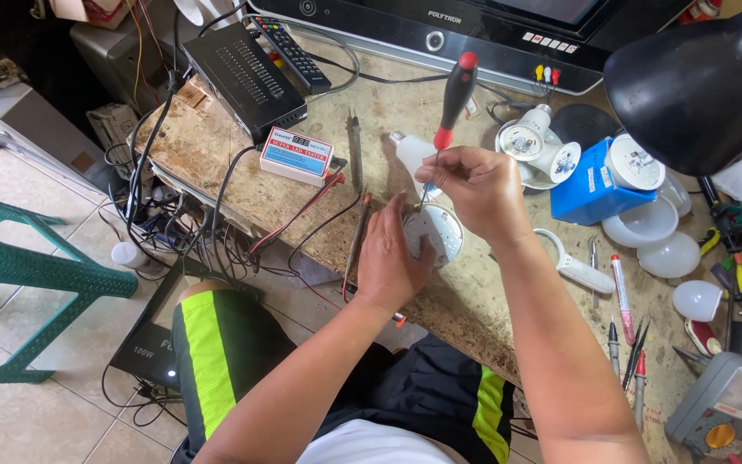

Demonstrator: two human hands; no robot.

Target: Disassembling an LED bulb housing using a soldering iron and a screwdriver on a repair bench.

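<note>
At the near edge of the worn, scuffed bench [474, 292], roughly midway along it, the left hand [392, 258] is cupped over a round white lamp disc [436, 230], fingers curled against its rim and pinning it to the mottled surface. The right hand [474, 185] is closed around a screwdriver [451, 107] — red-and-black handle tilted up and away, slim metal shaft angled down into the face of the disc. Just beyond the disc lies a frosted white bulb [410, 153] on its side. Toward the bench's left far corner sit a flat black ribbed box [246, 77] and a small rectangular tester [297, 155] with a red-and-blue face, its thin red and black leads trailing toward the hands. To the right stand a blue carton [590, 185], loose white bulb domes [670, 254] and a red-capped pen [622, 283] — smooth plastic against the rough top. A glossy black lamp shade [697, 77] hangs over the far right corner.
</note>
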